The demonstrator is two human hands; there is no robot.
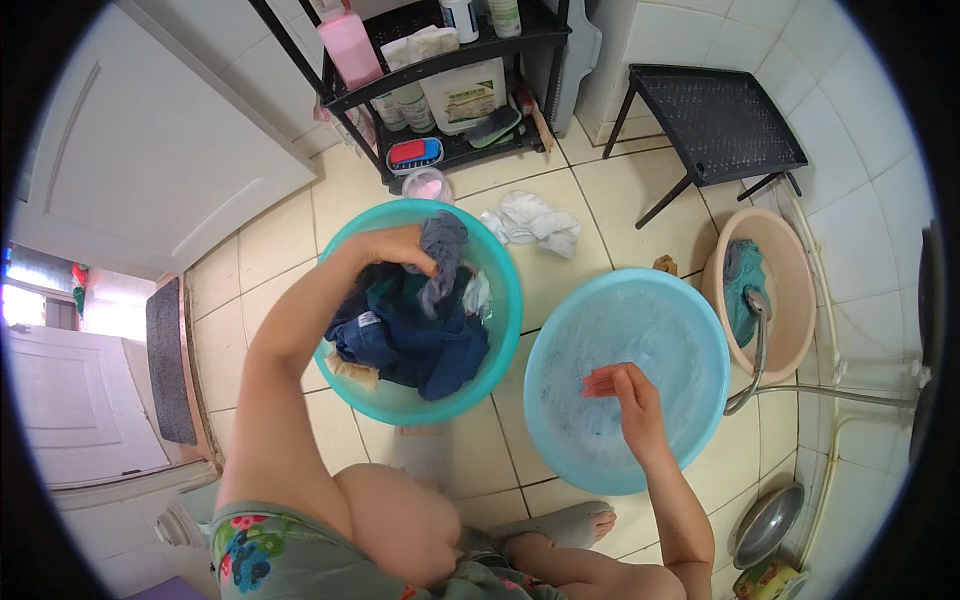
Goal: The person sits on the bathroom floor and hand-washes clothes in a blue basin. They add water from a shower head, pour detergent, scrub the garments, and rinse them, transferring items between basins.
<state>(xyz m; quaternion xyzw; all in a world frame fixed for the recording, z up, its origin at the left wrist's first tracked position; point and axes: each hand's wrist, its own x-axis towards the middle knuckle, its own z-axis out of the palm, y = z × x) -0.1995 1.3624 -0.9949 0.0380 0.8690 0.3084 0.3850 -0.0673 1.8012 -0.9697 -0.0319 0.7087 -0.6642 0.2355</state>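
My left hand (397, 244) grips a bunched grey cloth (445, 244) above the teal plastic basin (513, 300). Inside that basin lies a heap of wet laundry, mostly a navy garment (427, 345) with a white tag, plus a small white cloth (478, 292) and a beige cloth (351, 371). To the right stands a light blue plastic basin (534, 412) of cloudy, sudsy water (667, 330). Over this water my right hand (639, 409) is held with nothing in it, fingers extended and the thumb a little apart.
White cloth (536, 223) lies on the tiled floor between the basins. A peach tub (799, 300) holds a green cloth (742, 300) and a shower head (757, 301). Behind are a black shelf rack (442, 67) with bottles and brushes and a black stool (712, 120). A metal bowl (769, 525) leans at the right wall.
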